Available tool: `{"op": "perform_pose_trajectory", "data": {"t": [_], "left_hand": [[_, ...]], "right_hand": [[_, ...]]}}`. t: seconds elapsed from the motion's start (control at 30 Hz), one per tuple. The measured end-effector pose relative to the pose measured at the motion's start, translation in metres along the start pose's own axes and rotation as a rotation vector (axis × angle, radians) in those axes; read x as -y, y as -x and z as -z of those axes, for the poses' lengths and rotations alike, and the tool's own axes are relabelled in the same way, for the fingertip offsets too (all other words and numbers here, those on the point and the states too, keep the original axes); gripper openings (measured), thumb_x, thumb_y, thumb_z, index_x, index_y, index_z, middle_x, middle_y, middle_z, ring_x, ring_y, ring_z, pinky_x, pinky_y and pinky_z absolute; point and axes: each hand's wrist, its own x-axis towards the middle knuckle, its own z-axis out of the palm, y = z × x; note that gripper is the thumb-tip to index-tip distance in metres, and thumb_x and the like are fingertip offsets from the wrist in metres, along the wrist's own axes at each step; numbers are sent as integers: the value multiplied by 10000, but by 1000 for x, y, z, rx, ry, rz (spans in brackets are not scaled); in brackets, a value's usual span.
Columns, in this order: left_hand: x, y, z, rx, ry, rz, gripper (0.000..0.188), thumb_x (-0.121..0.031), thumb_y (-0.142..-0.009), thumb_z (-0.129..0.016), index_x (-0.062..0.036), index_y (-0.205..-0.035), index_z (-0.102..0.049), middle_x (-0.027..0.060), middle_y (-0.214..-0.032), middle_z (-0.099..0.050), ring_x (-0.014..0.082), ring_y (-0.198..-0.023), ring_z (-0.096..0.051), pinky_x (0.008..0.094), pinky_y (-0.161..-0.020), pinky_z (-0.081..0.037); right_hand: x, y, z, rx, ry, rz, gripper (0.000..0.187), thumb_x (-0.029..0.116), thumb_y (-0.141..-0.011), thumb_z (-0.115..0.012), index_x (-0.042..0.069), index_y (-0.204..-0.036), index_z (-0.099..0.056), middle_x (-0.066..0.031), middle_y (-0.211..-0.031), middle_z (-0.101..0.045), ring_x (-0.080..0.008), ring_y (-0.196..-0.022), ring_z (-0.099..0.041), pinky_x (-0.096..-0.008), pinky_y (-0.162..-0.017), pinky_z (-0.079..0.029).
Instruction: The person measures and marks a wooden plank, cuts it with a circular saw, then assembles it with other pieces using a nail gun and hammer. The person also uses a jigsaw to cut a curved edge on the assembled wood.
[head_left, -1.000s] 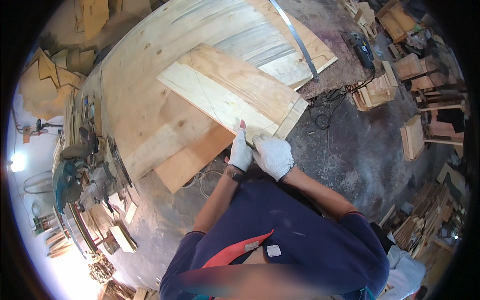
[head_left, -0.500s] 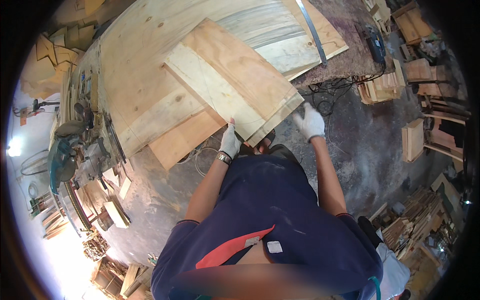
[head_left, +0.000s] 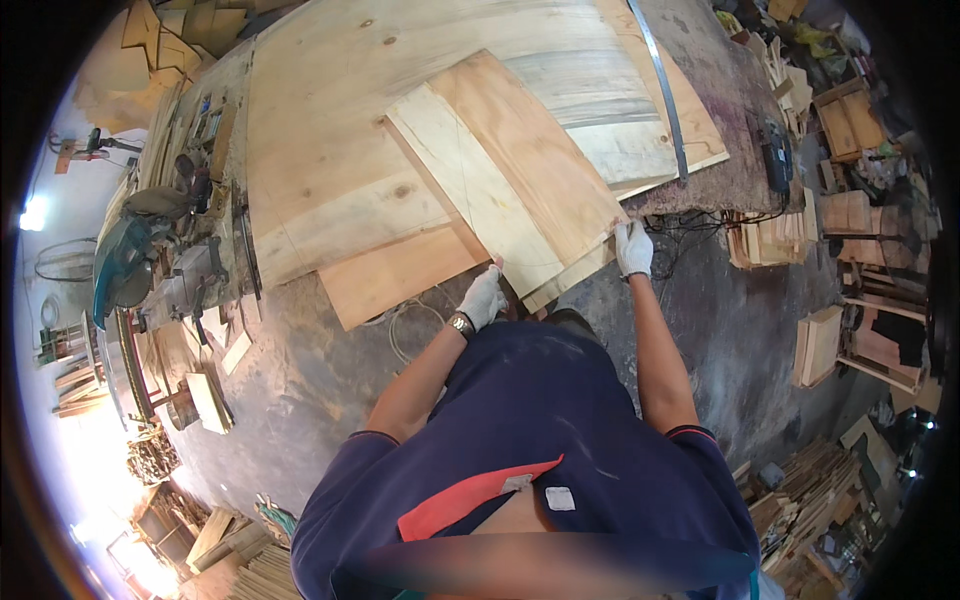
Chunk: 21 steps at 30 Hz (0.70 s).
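Observation:
A rectangular plywood board (head_left: 510,160), with a pale band along its left side, lies slanted over a large plywood sheet (head_left: 310,140). At least one more board edge shows beneath it on the near side. My left hand (head_left: 484,298), in a white glove with bare fingertips, holds the board's near left corner, thumb on top and the other fingers mostly hidden below. At the near right corner, my gloved right hand (head_left: 633,249) pinches the board. A smaller orange-toned board (head_left: 400,277) sticks out from under it at left.
A metal straightedge (head_left: 660,85) lies on the sheet's right side. Left of the bench stands a teal miter saw (head_left: 125,265). Stacked wood blocks (head_left: 765,240) and dark cables (head_left: 680,225) are at right, and a pale coiled hose (head_left: 405,335) lies on the floor.
My right hand has gone from beside the board with fingers apart to closing on its near right corner. The left hand keeps its hold. The whole view has shifted slightly.

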Motion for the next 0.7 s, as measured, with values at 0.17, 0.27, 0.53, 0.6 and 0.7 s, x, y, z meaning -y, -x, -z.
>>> {"op": "perform_pose_trajectory", "data": {"t": [0.17, 0.27, 0.53, 0.6, 0.7], "left_hand": [[10, -8, 1, -60, -33, -116, 598, -572, -1046, -494, -66, -1366, -501, 93, -1062, -592, 194, -720, -432, 365, -586, -350], [19, -11, 6, -110, -10, -239, 567, -580, -1038, -512, -58, -1227, -627, 55, -866, -652, 130, -477, -447, 306, -381, -341], [15, 12, 37, -442, -264, -463, 694, -559, -1073, -425, 81, -1223, -648, 156, -1091, -707, 261, -1019, -648, 391, -922, -487], [7, 29, 40, -595, -494, -489, 739, -594, -1064, -407, 86, -1090, -695, 171, -925, -700, 274, -922, -627, 416, -852, -468], [-15, 51, 42, -620, -584, -452, 728, -580, -1071, -398, 84, -984, -683, 142, -829, -654, 258, -832, -586, 429, -803, -455]], "right_hand": [[-1, 3, 1, -8, 21, -6, 584, 505, -980, -586, -35, -1195, -647, -313, -1051, -702, -495, -1006, -671, -524, -854, -527], [-2, 17, -4, -11, 15, -30, 601, 514, -981, -583, -54, -1167, -645, -333, -1016, -696, -502, -983, -673, -534, -838, -523], [5, 93, -20, 128, 18, -91, 608, 560, -988, -551, -38, -931, -645, -303, -837, -690, -478, -849, -696, -541, -749, -521], [11, 111, -19, 249, 7, -117, 651, 591, -993, -525, -39, -897, -660, -286, -798, -695, -431, -816, -724, -519, -719, -533], [12, 122, -7, 510, -21, -3, 740, 669, -963, -506, -36, -991, -727, -275, -845, -723, -379, -798, -737, -477, -727, -554]]}}
